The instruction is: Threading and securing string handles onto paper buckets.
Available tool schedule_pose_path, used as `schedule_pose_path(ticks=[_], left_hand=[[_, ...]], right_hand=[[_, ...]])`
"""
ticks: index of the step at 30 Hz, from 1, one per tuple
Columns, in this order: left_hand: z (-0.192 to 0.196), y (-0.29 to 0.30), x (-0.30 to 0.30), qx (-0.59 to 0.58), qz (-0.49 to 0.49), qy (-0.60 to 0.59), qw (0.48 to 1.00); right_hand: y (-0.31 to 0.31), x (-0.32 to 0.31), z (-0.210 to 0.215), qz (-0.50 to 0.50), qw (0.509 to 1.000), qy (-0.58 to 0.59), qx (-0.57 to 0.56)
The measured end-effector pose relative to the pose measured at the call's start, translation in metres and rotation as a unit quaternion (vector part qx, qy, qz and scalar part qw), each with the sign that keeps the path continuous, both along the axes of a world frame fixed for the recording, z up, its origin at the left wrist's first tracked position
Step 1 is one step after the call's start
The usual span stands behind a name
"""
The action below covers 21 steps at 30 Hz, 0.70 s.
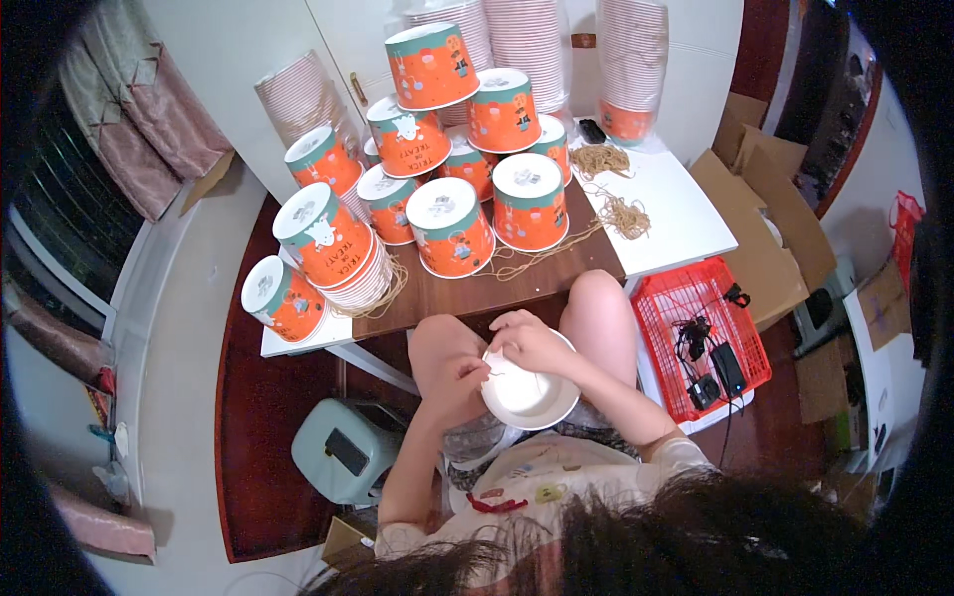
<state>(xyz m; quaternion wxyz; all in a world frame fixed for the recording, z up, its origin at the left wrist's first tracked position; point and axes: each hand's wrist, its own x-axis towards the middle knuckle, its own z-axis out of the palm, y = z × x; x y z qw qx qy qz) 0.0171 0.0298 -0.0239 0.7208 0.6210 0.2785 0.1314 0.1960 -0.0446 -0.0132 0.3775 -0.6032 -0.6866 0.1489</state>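
Observation:
A paper bucket (532, 409) with a white inside rests in my lap, its mouth tilted up toward me. At its left rim, my left hand (459, 389) has thumb and fingers pinched together on a thin cord (499, 373), whose short end shows against the white wall. My right hand (531, 344) reaches across the far rim, fingers curled over the edge and gripping the bucket. The bucket's outside is mostly hidden by my hands and legs. Upside-down orange and green paper buckets (452, 243) stand stacked on the brown tabletop (427, 296) beyond my knees.
Bundles of tan cord (626, 217) lie on the white table section (686, 223). Tall wrapped bucket stacks (527, 55) stand behind. To the right, a red basket (760, 363) holds black adapters and cables, near open cardboard boxes (785, 194). A grey-green bin (333, 477) stands at lower left.

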Motion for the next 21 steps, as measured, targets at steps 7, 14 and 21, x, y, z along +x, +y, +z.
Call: schedule_pose_path(ticks=[7, 14, 21], left_hand=[[0.001, 0.004, -0.003, -0.041, -0.003, -0.044, 0.998], [-0.011, 0.014, -0.014, 0.086, -0.008, 0.034, 0.996], [-0.011, 0.017, -0.02, 0.078, -0.04, 0.017, 0.996]], right_hand=[[-0.027, -0.032, -0.021, -0.061, 0.996, -0.017, 0.06], [-0.044, -0.054, -0.014, -0.091, 0.995, -0.009, 0.029], [-0.042, -0.071, -0.021, -0.05, 0.996, -0.074, 0.027]])
